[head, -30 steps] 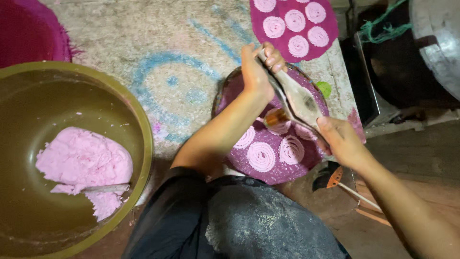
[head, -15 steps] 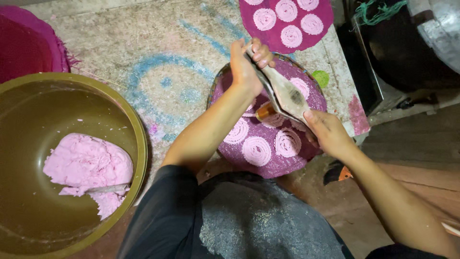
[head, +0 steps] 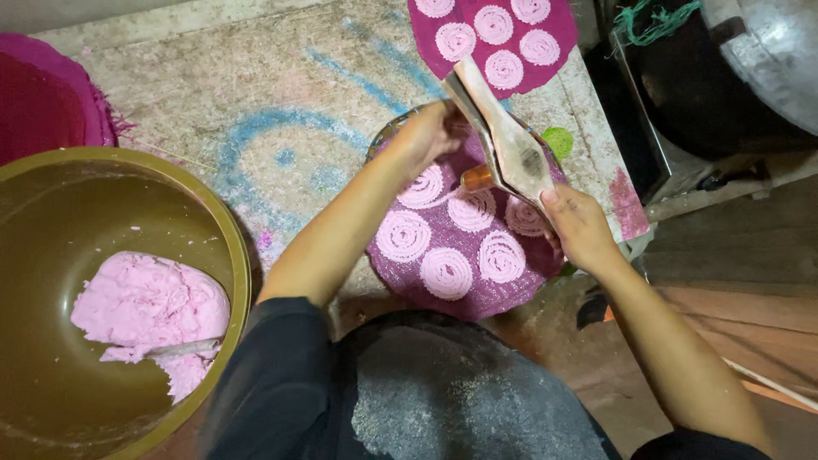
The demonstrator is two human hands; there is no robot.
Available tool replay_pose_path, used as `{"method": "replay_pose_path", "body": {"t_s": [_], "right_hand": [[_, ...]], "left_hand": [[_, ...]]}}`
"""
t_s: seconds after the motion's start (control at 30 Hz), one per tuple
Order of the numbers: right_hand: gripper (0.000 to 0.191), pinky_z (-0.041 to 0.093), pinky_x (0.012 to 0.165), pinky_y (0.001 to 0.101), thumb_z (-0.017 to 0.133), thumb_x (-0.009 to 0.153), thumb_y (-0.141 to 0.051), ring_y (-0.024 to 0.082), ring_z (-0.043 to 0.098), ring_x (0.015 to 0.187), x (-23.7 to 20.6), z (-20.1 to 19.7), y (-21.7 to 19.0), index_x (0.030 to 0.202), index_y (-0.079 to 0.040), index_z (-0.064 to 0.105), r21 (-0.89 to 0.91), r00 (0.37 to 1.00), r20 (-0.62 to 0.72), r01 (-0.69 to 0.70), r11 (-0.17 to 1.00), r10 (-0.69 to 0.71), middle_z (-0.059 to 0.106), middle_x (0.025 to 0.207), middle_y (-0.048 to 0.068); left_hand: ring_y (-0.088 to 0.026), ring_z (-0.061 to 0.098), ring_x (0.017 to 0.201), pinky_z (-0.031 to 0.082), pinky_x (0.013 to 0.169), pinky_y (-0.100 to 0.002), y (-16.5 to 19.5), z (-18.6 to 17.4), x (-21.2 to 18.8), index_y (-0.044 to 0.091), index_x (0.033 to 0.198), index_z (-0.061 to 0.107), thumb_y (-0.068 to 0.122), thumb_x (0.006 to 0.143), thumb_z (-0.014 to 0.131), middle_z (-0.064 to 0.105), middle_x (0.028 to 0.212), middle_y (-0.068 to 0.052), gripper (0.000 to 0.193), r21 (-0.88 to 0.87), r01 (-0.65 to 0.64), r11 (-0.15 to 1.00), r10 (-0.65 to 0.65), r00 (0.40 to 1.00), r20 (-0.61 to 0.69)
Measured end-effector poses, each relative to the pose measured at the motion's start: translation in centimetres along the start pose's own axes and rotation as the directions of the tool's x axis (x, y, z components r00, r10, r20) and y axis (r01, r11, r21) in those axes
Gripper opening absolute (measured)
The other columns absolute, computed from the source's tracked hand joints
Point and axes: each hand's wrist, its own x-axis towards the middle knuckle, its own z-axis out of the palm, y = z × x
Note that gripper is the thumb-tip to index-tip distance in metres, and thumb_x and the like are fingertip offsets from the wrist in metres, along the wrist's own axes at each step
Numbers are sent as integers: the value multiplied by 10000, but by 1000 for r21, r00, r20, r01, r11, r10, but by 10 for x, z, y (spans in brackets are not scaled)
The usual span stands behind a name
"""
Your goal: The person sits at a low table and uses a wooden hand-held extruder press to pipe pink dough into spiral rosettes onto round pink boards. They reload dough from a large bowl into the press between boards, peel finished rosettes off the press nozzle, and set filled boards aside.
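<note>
My left hand [head: 433,135] and my right hand [head: 579,228] both grip a wooden press [head: 504,140], one at each end, held slanted above a round purple woven mat [head: 443,302]. Several pink dough spirals [head: 446,272] lie on that mat. The press's orange-brown barrel [head: 478,178] hangs just above the spirals. My left hand is at the far handle end, my right hand at the near one.
A second purple mat [head: 558,72] with several pink spirals lies farther away. At the left, a large olive bowl [head: 228,238] holds a lump of pink dough [head: 145,307]. A magenta mat [head: 51,94] sits at top left, dark metal items [head: 733,77] at the right.
The press and both hands have shifted a little over the near mat, and one more spiral lies on it than a second ago.
</note>
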Motion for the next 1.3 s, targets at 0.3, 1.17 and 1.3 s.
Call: {"method": "replay_pose_path", "body": {"t_s": [0.3,1.17,1.3], "right_hand": [[415,452,672,206,508,1133,-378,14,530,771,18,14,14,1090,-3,681,0,951,-94,295,956,-293,638,864,-61],[634,405,495,278,403,1107,-578,153,512,572,-91,22,101,1012,27,567,404,861,-509,237,883,2,548,745,98],[634,422,505,295,421,1108,-584,169,527,589,-103,12,119,1006,28,549,416,839,-544,276,867,-6,552,759,104]], "left_hand": [[-96,704,825,564,674,-262,-39,-14,-9,-13,1277,594,68,872,713,750,957,-57,429,632,-107,768,42,992,117],[-256,652,974,470,871,-447,-9,-31,-31,154,854,742,216,835,705,729,895,-41,74,805,-281,-523,250,852,460],[-242,664,973,464,917,-435,-1,-32,-37,158,791,739,186,766,703,721,849,-40,52,702,-274,-658,264,788,556]]}}
